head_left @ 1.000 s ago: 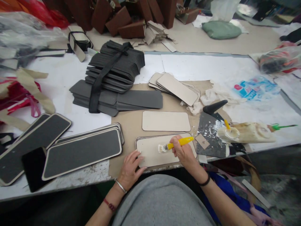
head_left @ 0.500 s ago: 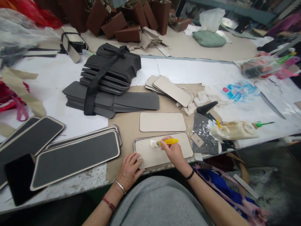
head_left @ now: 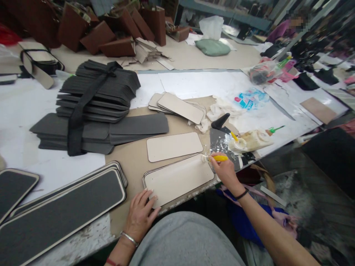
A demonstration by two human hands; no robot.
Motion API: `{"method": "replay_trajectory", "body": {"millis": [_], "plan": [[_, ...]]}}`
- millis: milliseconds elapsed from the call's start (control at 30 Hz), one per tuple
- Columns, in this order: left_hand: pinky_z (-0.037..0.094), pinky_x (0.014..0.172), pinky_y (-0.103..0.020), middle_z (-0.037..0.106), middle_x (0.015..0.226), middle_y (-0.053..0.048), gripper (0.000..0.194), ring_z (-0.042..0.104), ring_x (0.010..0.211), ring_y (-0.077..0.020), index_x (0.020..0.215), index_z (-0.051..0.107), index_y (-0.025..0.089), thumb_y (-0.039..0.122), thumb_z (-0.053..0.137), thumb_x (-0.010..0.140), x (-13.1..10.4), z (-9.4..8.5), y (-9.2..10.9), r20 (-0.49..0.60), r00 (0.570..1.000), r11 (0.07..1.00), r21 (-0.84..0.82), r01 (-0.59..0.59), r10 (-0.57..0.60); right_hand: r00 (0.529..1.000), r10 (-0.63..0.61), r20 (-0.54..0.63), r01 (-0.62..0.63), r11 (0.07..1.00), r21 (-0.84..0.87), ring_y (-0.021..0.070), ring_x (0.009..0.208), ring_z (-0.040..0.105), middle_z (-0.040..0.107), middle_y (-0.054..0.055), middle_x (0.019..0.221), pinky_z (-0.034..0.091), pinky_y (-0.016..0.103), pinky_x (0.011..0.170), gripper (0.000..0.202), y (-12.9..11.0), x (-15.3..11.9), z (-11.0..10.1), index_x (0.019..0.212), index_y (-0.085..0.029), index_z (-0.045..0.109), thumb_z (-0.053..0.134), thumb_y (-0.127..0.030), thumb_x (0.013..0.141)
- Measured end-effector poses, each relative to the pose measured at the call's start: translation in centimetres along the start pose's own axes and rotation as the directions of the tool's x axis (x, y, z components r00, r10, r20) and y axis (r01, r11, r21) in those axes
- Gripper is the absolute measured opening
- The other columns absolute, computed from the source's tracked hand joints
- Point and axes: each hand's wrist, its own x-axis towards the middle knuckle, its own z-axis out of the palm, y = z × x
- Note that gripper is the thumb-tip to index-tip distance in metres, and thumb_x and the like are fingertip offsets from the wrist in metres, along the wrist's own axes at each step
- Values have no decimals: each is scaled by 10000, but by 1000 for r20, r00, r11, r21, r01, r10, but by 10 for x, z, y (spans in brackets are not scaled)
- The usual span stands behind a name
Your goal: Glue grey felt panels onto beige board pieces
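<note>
My right hand (head_left: 225, 170) grips a brush with a yellow handle (head_left: 220, 158), its whitish bristles at the upper right corner of a beige panel (head_left: 179, 180). That rounded panel tops a small stack at the table's front edge. Fingers spread, my left hand (head_left: 141, 213) rests at the panel's lower left corner. Just behind lies another beige panel (head_left: 174, 146). Right of them is a dark board (head_left: 219, 142) smeared with white, carrying a cream-coloured bottle (head_left: 253, 141) with a green nozzle.
A strapped bundle of dark grey pieces (head_left: 97, 96) stands at back left. Dark panels with pale borders (head_left: 63, 210) lie at front left. More beige panels (head_left: 180, 107) are piled behind. Brown boxes (head_left: 122, 27) fill the back. A person (head_left: 280, 31) is at far right.
The brush in my right hand has moved right, from the panel's middle to its upper right corner. My left hand stays at the panel's corner. The view has turned right.
</note>
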Motion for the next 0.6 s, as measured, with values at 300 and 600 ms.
{"method": "replay_trajectory", "body": {"millis": [300, 600], "plan": [[433, 853, -384, 626, 1042, -91, 230, 548, 1025, -242, 976, 608, 220, 296, 582, 760, -3, 3, -5, -27, 999, 999, -11, -31, 31, 947, -194, 255, 114, 948, 298, 166, 789, 575, 612, 50, 817, 457, 288, 745, 167, -104, -75, 37, 836, -210, 604, 455, -286, 840], [471, 763, -358, 643, 1030, -84, 265, 592, 953, -242, 980, 612, 239, 353, 569, 745, -5, 7, -16, -79, 986, 989, 40, -142, 144, 938, 299, -177, -234, 920, 315, 183, 637, 595, 619, 41, 701, 466, 319, 654, 314, 26, -2, -75, 855, -163, 570, 541, -454, 738]]}}
